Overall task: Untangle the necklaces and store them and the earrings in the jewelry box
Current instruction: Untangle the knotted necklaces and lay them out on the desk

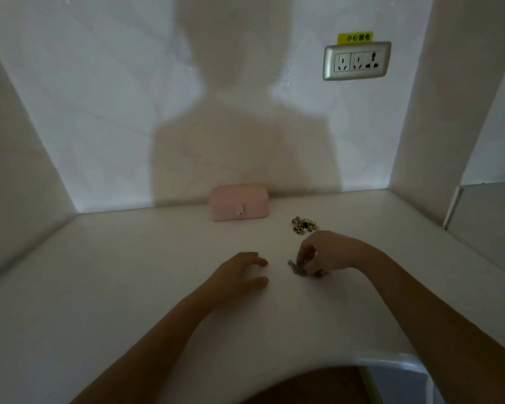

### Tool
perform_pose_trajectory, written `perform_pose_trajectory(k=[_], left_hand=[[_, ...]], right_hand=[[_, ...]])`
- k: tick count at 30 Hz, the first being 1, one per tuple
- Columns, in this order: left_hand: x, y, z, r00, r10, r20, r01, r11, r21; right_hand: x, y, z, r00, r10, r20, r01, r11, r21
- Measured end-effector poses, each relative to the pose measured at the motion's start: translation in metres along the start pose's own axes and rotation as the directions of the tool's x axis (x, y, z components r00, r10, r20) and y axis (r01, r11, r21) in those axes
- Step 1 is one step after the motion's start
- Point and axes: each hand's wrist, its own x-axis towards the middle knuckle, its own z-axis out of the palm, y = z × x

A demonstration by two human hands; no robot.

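White alcove, dimly lit, with a pale counter (129, 258) running to the far wall; I had only the head view to log from.

1. Left hand (239, 272): lay flat on the counter, fingers relaxed and a little spread, holding nothing, just left of the tangle.
2. Jewelry box (239, 206): pink, lid down, clasp facing me, at the far edge against the wall, well apart from both hands.
3. Necklaces (299, 268): one grey knotted clump on the counter, right of centre, between the hands.
4. Earrings (303, 224): small gold-and-dark heap, right of the box, just beyond the right hand.
5. Right hand (330, 252): fingers curled downward, pinching the clump from above.
6. Wall socket (356, 61): high on the far wall, right.

Hazards, as I judged them: a one-handed pull could draw the knot tighter or strain a fine chain. The poor light hid individual strands from me. A sweep of the right hand could scatter the earrings. The box needed opening first.
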Motion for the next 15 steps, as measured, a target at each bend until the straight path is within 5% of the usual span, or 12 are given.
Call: perform_pose_trajectory(k=[8, 15], left_hand=[[-0.019, 0.015, 0.015, 0.993, -0.051, -0.11, 0.051, 0.999, -0.009], [-0.018, 0.014, 0.011, 0.966, -0.102, -0.237, 0.038, 0.965, -0.26]], right_hand=[[0.01, -0.015, 0.023, 0.973, -0.231, 0.006, 0.215, 0.916, 0.339], [0.026, -0.033, 0.02, 0.945, -0.326, 0.016, 0.25, 0.756, 0.605]])
